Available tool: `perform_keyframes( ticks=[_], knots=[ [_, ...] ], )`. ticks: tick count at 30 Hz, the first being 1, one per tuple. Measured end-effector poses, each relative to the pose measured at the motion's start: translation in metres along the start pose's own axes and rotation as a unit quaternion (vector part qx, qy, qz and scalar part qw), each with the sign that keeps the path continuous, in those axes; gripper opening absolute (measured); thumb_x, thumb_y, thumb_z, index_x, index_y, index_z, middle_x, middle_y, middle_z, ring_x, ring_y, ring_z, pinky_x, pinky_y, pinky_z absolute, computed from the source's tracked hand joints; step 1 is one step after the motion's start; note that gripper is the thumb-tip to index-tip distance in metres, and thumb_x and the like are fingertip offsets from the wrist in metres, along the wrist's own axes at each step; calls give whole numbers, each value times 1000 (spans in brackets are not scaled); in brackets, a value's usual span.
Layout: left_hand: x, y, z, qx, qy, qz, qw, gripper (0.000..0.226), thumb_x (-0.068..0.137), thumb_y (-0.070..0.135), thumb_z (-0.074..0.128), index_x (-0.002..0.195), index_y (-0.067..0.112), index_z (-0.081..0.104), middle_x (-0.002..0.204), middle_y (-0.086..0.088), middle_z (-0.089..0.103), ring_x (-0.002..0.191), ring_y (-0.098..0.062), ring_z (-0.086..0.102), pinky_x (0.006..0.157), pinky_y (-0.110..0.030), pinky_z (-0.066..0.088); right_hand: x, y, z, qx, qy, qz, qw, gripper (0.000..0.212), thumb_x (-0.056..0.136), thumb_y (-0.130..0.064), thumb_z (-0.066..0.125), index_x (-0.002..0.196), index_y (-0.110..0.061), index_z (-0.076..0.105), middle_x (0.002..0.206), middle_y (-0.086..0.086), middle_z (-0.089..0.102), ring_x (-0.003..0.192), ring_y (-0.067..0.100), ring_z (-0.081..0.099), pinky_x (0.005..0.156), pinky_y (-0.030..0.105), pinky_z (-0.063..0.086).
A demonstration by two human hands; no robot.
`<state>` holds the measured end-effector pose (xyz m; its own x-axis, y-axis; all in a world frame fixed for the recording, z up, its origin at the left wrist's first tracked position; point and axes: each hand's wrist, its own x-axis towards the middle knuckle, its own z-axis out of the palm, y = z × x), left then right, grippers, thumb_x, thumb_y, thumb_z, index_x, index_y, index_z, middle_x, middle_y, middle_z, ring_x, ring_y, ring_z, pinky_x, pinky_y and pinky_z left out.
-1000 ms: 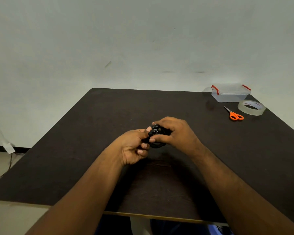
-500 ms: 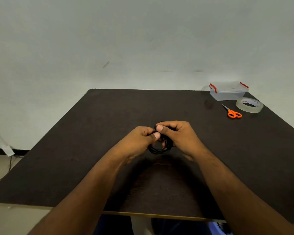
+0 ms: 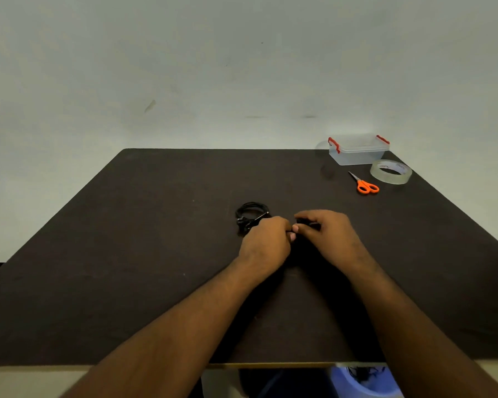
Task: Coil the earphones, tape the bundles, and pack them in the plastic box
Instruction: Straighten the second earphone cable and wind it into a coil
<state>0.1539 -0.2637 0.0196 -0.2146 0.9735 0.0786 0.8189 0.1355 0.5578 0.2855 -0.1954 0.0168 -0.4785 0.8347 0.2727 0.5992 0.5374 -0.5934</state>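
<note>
The coiled black earphones (image 3: 250, 215) lie on the table (image 3: 127, 254), touching the left hand (image 3: 266, 244). Both it and the right hand (image 3: 325, 235) pinch something dark between them, too hidden to name. The light, springy cord likely uncoils easily; pinch across all loops.

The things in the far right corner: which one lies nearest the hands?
The orange scissors. They lie closer to the hands than the tape roll beside them, and the plastic box sits farthest back, at the table edge.
</note>
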Motion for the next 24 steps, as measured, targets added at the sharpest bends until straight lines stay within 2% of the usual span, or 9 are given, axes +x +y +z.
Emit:
perform_keyframes(
  ticks=[1,3,5,8,12,16,18,21,24],
  knots=[
    [2,3,4,11,-2,9,1000,21,97,29,51,106,19,66,98,-5,67,92,-26,65,75,-36,52,1,6,-4,-41,-19,-25,999,30,89,-24,65,119,-18,67,113,-2,69,104,12,63,90,24,48],
    [5,6,11,32,2,29,999,24,98,31,48,110,19,66,101,-3,58,93,-26,62,71,-36,47,3,17,-7,-45,-35,-56,997,33,91,-22,63,124,-18,64,118,0,68,107,11,61,89,17,43],
    [7,4,16,51,18,41,998,27,100,34,46,112,20,65,98,1,45,87,-24,59,66,-33,40,6,24,-6,-3,-25,-83,996,33,90,-19,65,122,-17,65,115,1,68,102,6,59,83,5,38],
    [7,-2,21,73,43,39,996,29,100,38,44,109,21,65,94,4,38,72,-17,50,62,-32,38,8,31,1,52,-7,-92,994,28,90,-18,65,117,-16,69,110,0,69,96,-1,57,81,0,37],
    [4,-1,20,107,48,35,992,28,99,39,44,109,22,65,93,5,38,73,-18,52,63,-33,45,8,33,8,48,-12,-111,993,30,95,-19,58,123,-16,65,114,-3,67,103,-1,56,87,3,36],
    [-3,-1,15,141,17,26,989,28,99,37,45,117,24,62,110,0,45,87,-24,62,71,-37,50,6,35,10,40,-25,-133,990,31,97,-21,53,127,-18,62,118,-2,65,110,5,57,93,18,43],
    [-6,-2,14,170,8,25,985,29,100,38,43,120,25,59,112,-1,42,78,-21,58,65,-35,46,6,36,12,27,-24,-147,988,32,97,-22,53,128,-20,61,119,-3,65,110,7,57,93,23,45],
    [-9,-2,14,187,6,28,982,29,100,39,41,121,24,56,109,0,39,66,-14,45,60,-33,40,5,36,13,21,-19,-159,987,36,96,-21,54,131,-23,58,120,-4,63,110,5,55,92,20,44],
    [-8,-4,14,170,4,24,985,30,100,40,40,118,24,58,109,1,39,68,-15,45,61,-33,40,3,36,13,24,-21,-171,985,38,96,-21,53,133,-24,56,120,-5,61,110,2,53,91,15,42]
  ],
)
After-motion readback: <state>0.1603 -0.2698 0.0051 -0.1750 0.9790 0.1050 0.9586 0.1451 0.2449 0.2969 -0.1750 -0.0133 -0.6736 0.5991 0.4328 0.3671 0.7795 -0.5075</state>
